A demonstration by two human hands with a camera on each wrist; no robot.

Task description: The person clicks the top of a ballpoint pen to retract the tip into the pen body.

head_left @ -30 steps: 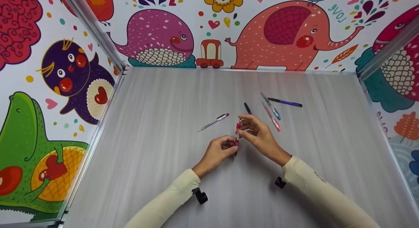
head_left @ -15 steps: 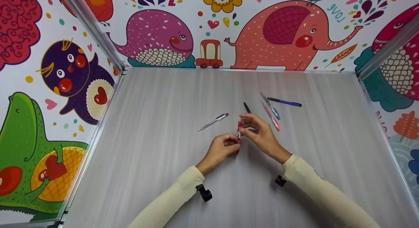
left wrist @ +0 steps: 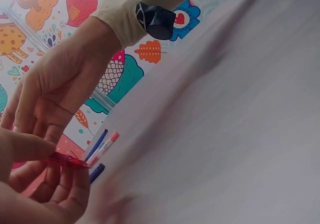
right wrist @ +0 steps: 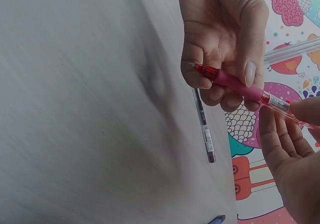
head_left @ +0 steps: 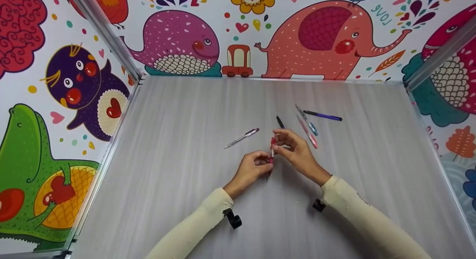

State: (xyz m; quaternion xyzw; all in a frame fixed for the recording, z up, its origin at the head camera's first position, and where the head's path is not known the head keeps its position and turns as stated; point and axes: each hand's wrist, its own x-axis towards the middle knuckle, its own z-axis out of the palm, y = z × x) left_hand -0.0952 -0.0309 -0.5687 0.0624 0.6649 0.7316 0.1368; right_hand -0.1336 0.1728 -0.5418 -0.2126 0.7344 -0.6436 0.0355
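A pink and red ballpoint pen (right wrist: pixel 237 84) with a clear barrel is held between both hands over the table. My left hand (head_left: pixel 250 168) pinches its pink grip near the point, thumb on top, as the right wrist view shows. Farther up, my right hand (head_left: pixel 297 152) pinches the clear barrel near the back end between thumb and fingers. The point is bare and sticks out past the left fingers in the right wrist view. Just beyond the right hand lies a dark pen (head_left: pixel 280 122), its near end hidden behind the fingers.
A clear pen with a dark purple end (head_left: pixel 242 138) lies left of the hands. To the right are a pink pen (head_left: pixel 308 132), a light blue pen (head_left: pixel 308 122) and a blue-and-black pen (head_left: pixel 323 115). Patterned walls edge the grey table (head_left: pixel 178 114).
Over the last second my left hand has shifted slightly right and up along with the pen. The right hand stays almost in place; both keep their hold. The other pens lie as before.
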